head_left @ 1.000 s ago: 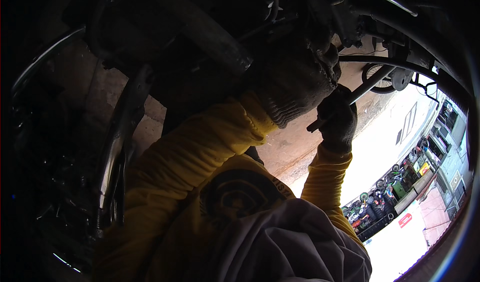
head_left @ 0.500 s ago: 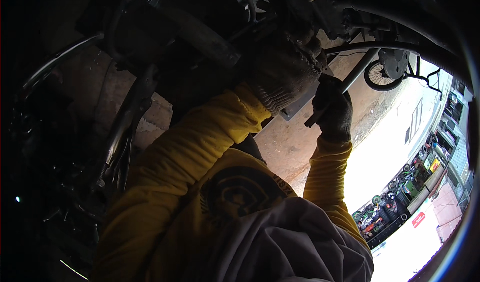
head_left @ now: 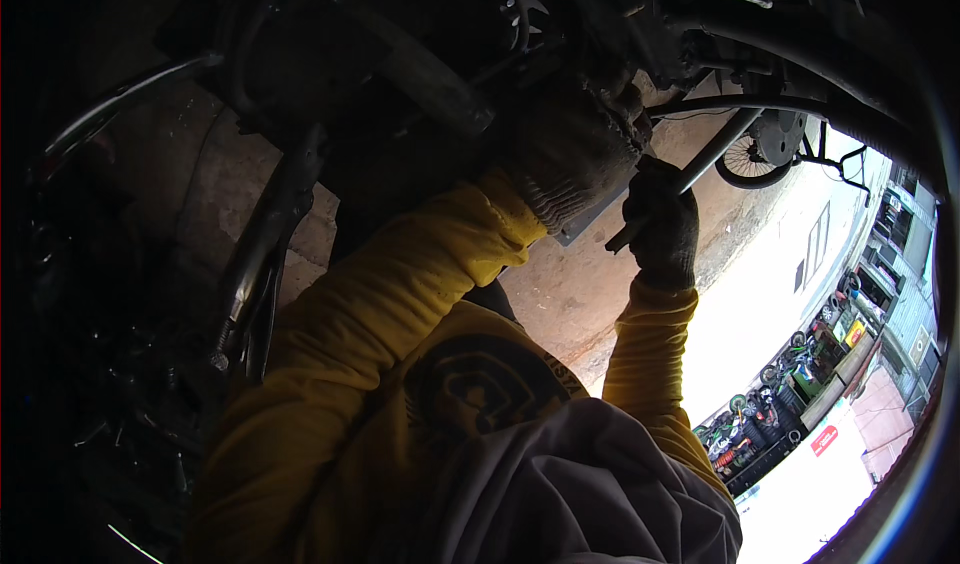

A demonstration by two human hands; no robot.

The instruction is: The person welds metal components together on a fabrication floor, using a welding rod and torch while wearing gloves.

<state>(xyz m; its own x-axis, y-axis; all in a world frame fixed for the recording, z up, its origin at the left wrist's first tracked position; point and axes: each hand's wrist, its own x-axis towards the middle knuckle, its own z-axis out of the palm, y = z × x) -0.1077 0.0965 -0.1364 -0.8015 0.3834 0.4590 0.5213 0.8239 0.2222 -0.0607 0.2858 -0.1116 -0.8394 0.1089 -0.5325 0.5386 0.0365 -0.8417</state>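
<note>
My left hand (head_left: pixel 575 154), in a dark knitted glove, reaches up among shadowed metal parts. Its fingers are curled near the underside of the machinery; whatever they grip is lost in the dark. Just to the right, my gloved right hand (head_left: pixel 662 226) is wrapped round a grey metal bar (head_left: pixel 722 149). The bar slants up and right from the fist, and a dark stub pokes out at the fist's lower left. A flat grey plate (head_left: pixel 592 216) shows partly between the left wrist and the right hand.
Dark frame tubes (head_left: pixel 800 54) arch overhead. A metal strut (head_left: pixel 262 244) hangs at the left. Beyond the right hand stand a spoked wheel (head_left: pixel 750 164) and, farther off, a row of wheels and colourful parts (head_left: pixel 765 424) along the bright pavement.
The view has shifted slightly, so the frame, wheel and background sit a little differently. Both hands keep nearly the same place and grip.
</note>
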